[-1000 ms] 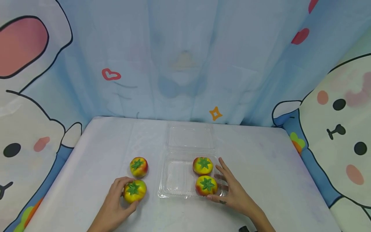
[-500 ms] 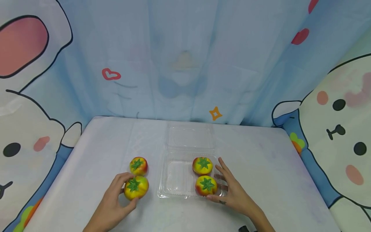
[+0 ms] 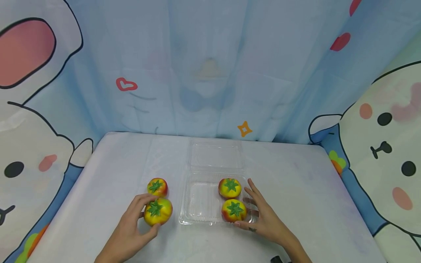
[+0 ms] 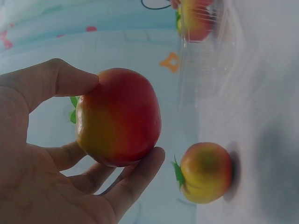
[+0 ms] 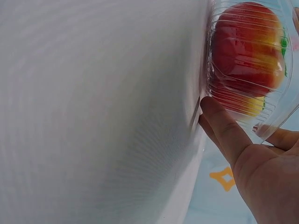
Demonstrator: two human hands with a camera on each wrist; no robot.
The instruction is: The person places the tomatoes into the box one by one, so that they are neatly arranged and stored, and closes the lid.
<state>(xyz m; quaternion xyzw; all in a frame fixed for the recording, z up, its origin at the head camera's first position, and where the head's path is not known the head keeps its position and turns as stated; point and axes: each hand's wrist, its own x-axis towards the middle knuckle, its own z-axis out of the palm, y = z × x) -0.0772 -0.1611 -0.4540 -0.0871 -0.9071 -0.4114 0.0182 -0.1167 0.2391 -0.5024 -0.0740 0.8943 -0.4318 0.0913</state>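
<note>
Curtain (image 3: pixel 210 54): pale blue with cartoon print, hung behind the work.
Table (image 3: pixel 306 197): white, cloth-covered.
Clear container (image 3: pixel 201 202): thin ribbed plastic, lid (image 3: pixel 215 155) laid back on the far side. I judge it very light, flexible, easily nudged or dented; best steadied low on a side wall.
Right hand (image 3: pixel 264 219): fingers extended along the container's right wall, thumb by the near corner. I read a light brace, not a clutch.
Left hand (image 3: pixel 129 226): thumb and fingers curled round the held fruit (image 3: pixel 158 212).
Held fruit: left of the container; appears off the table in my left wrist view. Glossy skin; I expect it light, fairly firm, slightly slippery. I favour gripping the widest part, thumb opposite fingers, no hard squeeze.
Near boxed fruit (image 3: pixel 234 210), far boxed fruit (image 3: pixel 230 187): both in the container's right half, one behind the other.
Loose fruit (image 3: pixel 158 187): on the table just beyond the held one, apart from it.
Dark object (image 3: pixel 276 259): cut off at the lower edge; I cannot identify it.
Leaf top (image 3: pixel 154 208): green, on the held fruit; probably fragile, so no handle.
</note>
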